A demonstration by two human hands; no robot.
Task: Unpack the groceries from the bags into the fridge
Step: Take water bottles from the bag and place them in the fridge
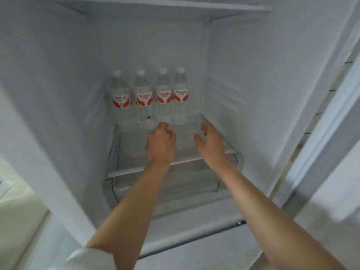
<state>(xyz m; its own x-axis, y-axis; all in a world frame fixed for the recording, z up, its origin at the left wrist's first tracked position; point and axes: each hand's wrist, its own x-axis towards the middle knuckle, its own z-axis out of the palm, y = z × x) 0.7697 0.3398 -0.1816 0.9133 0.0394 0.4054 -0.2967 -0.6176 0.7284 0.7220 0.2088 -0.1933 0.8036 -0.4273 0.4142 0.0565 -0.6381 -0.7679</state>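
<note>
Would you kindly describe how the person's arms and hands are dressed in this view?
Both forearms are bare, and the left hand and right hand wear no gloves, with no watch or rings visible. A white sleeve, pushed up near the elbow, shows on the left arm only; the right arm's upper part is out of frame.

Glass shelf (pixel 136 168) carries four upright water bottles (pixel 143 98)

Clear bottles (pixel 152 98), white caps, red-and-white labels; white fridge interior (pixel 253 75); white sleeve (pixel 85 258).
</note>
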